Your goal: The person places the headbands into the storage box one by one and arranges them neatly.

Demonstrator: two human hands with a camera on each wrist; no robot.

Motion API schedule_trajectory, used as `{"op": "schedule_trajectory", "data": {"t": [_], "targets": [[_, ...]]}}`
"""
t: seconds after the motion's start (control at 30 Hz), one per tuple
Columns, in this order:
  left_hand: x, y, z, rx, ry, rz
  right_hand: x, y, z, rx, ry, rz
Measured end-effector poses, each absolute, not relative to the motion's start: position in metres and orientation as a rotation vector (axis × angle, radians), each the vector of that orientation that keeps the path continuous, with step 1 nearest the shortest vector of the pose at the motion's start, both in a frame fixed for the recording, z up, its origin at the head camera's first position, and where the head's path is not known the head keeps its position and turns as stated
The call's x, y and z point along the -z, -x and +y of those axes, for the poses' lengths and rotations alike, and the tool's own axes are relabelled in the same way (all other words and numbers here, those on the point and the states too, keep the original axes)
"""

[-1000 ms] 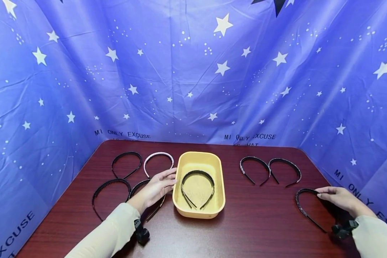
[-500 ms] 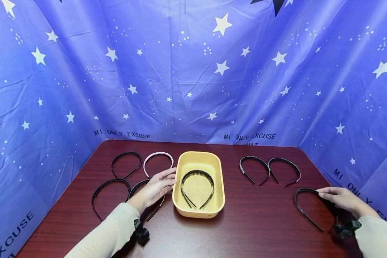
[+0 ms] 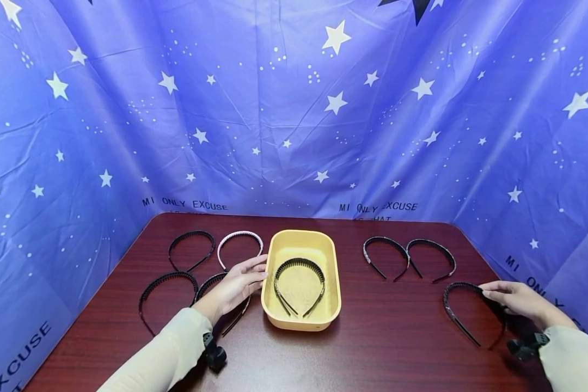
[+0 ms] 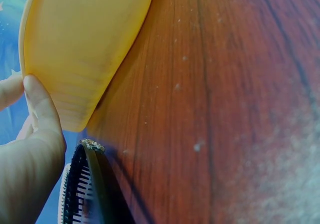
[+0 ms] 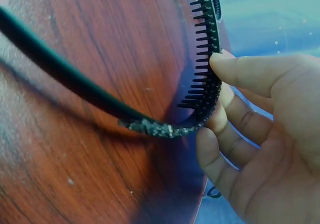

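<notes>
At the left wall of the yellow plastic box (image 3: 269,322) rests my left hand (image 3: 235,288), fingers mostly straight and touching near the rim. A black toothed headband (image 3: 300,263) lies inside the box. My right hand (image 3: 514,299) pinches another black headband (image 3: 453,316) between thumb and fingers, by its curved top. Comb teeth and a glittery band show on it in the right wrist view, where its shadow lies apart from the arm. Its right arm is partly hidden by the hand in the head view.
Left of the box lie a pale pink headband (image 3: 240,234) and several black ones (image 3: 169,276), one partly beneath my left forearm. Two glittery dark headbands (image 3: 386,239) lie at the back right of the dark red table (image 3: 387,348). A blue starry curtain (image 3: 294,136) surrounds the table.
The headband in my right hand has shifted slightly left and up, its free end swinging leftward. My left hand and the box stay put.
</notes>
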State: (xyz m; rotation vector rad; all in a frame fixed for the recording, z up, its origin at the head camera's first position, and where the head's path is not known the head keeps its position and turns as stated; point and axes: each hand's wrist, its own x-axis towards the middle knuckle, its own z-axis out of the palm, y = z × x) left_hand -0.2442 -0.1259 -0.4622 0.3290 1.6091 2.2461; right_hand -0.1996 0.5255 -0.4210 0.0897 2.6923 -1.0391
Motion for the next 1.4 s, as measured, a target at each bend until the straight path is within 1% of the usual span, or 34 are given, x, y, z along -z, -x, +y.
{"op": "schedule_trajectory", "data": {"t": [0.3,0.63,0.97,1.4], "targets": [[0.461,0.244,-0.125,-2.248,-0.331,1.602,0.417,0.198,0.515,1.119,-0.091,2.662],[0.461,0.244,-0.125,-2.247,-0.327,1.601,0.411,0.207,0.503,1.063,0.049,2.703],[0.462,0.245,-0.125,-2.249,-0.329,1.592,0.4,0.213,0.48,1.019,0.161,2.756],[0.462,0.245,-0.125,-2.252,-0.329,1.595,0.382,0.227,0.452,1.011,0.227,2.757]]}}
